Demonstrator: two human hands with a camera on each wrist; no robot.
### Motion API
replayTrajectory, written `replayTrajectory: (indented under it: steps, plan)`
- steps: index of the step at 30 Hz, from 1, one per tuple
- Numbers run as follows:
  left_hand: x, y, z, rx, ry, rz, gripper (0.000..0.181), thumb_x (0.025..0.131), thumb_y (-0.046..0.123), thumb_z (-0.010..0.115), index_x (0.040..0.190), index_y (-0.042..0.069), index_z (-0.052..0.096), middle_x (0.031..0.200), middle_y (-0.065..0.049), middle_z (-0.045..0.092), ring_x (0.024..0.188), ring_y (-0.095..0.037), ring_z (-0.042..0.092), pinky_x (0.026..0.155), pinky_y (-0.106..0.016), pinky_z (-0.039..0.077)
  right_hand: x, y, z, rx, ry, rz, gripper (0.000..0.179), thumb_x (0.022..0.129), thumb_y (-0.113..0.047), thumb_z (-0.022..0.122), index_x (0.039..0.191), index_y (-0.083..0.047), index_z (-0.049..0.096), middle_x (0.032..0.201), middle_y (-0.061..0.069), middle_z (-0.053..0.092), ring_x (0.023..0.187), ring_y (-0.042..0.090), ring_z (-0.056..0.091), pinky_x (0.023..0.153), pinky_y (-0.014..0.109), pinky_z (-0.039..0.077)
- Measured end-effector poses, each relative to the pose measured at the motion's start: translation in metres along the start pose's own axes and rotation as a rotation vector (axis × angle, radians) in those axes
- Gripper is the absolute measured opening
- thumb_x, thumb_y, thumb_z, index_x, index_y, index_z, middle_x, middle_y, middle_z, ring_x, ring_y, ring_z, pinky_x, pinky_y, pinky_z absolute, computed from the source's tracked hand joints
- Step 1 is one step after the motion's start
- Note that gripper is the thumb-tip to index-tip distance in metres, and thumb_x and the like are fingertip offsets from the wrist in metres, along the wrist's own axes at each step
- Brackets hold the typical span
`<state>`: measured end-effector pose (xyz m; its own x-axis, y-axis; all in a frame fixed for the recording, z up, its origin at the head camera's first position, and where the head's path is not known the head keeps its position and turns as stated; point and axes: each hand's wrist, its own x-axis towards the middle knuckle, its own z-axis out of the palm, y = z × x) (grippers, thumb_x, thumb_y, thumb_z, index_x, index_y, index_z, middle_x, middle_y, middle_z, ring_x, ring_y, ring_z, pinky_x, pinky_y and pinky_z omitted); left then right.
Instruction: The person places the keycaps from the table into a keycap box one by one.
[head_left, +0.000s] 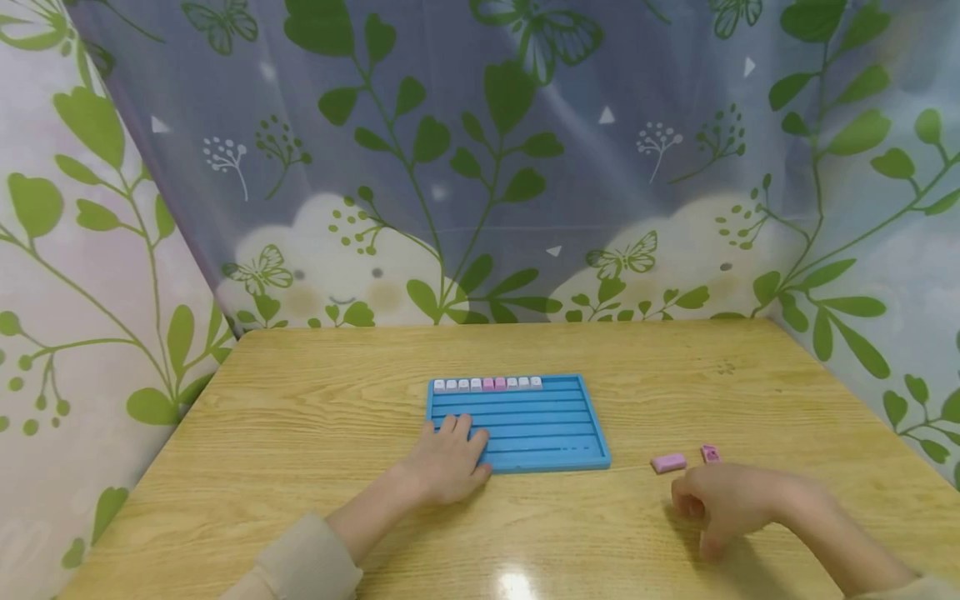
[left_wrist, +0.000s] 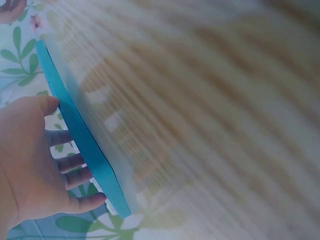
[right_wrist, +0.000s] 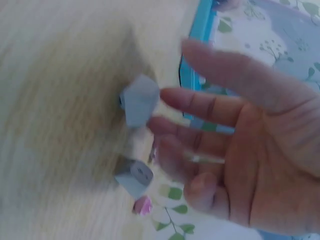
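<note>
My left hand (head_left: 450,462) rests at the left front part of a blue keycap tray (head_left: 555,464), fingers spread over it. In the left wrist view the thumb touches the tray's edge (left_wrist: 75,120). Several white keycaps (head_left: 452,386) and two pink keycaps (head_left: 495,384) line its back row. To the right, my right hand (head_left: 731,500) hovers low over the table. The right wrist view has a pale keycap (right_wrist: 141,102) right by its fingertips, with the thumb held apart; whether they touch I cannot tell. A second pale keycap (right_wrist: 135,179) lies close by.
Beyond the right hand lie a long pink keycap (head_left: 669,463) and a smaller pink keycap (head_left: 710,453) on the wooden table (head_left: 315,400). A patterned curtain (head_left: 480,167) hangs behind the table and along both sides.
</note>
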<state>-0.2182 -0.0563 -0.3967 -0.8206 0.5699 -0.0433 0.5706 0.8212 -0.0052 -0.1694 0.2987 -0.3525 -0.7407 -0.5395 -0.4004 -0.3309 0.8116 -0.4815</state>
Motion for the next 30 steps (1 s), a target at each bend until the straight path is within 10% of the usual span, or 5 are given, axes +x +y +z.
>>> replayTrajectory:
  steps: [10, 21, 30]
  plan:
    - [0.0, 0.0, 0.002, -0.007, 0.003, 0.004, 0.046, 0.096, 0.041, 0.043, 0.127, 0.008, 0.048, 0.12, -0.014, 0.045, 0.113, -0.031, 0.042, 0.09, -0.053, 0.036, 0.002, -0.004, 0.014, 0.093, 0.041, 0.215, 0.033, 0.063, 0.014, 0.071, 0.073, -0.007, 0.048, 0.069, 0.009, 0.047, 0.046, 0.017, 0.051, 0.038, 0.027, 0.045]
    - [0.0, 0.001, 0.001, -0.003, 0.005, -0.003, 0.047, 0.096, 0.042, 0.043, 0.128, 0.008, 0.047, 0.121, -0.015, 0.045, 0.114, -0.031, 0.042, 0.09, -0.053, 0.036, 0.002, 0.003, 0.007, 0.103, 0.056, 0.0, 0.025, 0.066, 0.014, 0.057, 0.074, -0.008, 0.048, 0.066, 0.0, 0.042, 0.048, 0.003, 0.039, 0.044, 0.015, 0.034]
    - [-0.001, 0.002, -0.001, -0.011, 0.004, 0.001, 0.047, 0.096, 0.041, 0.044, 0.128, 0.007, 0.047, 0.122, -0.016, 0.045, 0.114, -0.032, 0.042, 0.091, -0.054, 0.036, 0.017, -0.001, -0.011, -0.093, 0.32, -0.094, 0.006, 0.082, -0.002, 0.065, 0.084, -0.005, 0.06, 0.078, -0.002, 0.054, 0.065, 0.01, 0.045, 0.055, 0.025, 0.04]
